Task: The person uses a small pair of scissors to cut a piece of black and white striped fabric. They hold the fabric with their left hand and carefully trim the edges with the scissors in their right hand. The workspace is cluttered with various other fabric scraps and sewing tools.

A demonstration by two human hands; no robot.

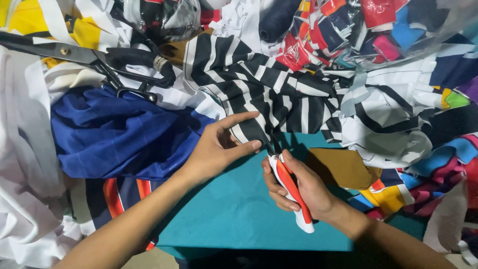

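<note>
**Two hands working a striped cloth with a small snip**

The left hand (219,149) is pinching the lower edge of the striped cloth (264,94) between thumb and forefinger, the forefinger stretched out straight along the fabric and the other fingers curled beneath. The right hand (298,187) is closing around a snip (291,192), fingers wrapped over its handle; the dark tip is pointing up at the cloth edge just beside the left thumb. Whether the blades are touching the fabric cannot be told.

The striped cloth is lying crumpled across the middle of the scene, above both hands. It is black with white bands of uneven width, running in different directions where the fabric is folding over itself. The snip is showing a white body with an orange-red strip along its length.

Count of things: one striped cloth in hand; one snip; one pair of large black shears (94,60) lying at upper left on the pile; one blue cloth (114,134) bunching to the left of the left hand; one brown scrap (343,167) lying just right of the right hand on the teal table (234,209); one clear bag (378,30) of mixed offcuts resting at upper right.
</note>
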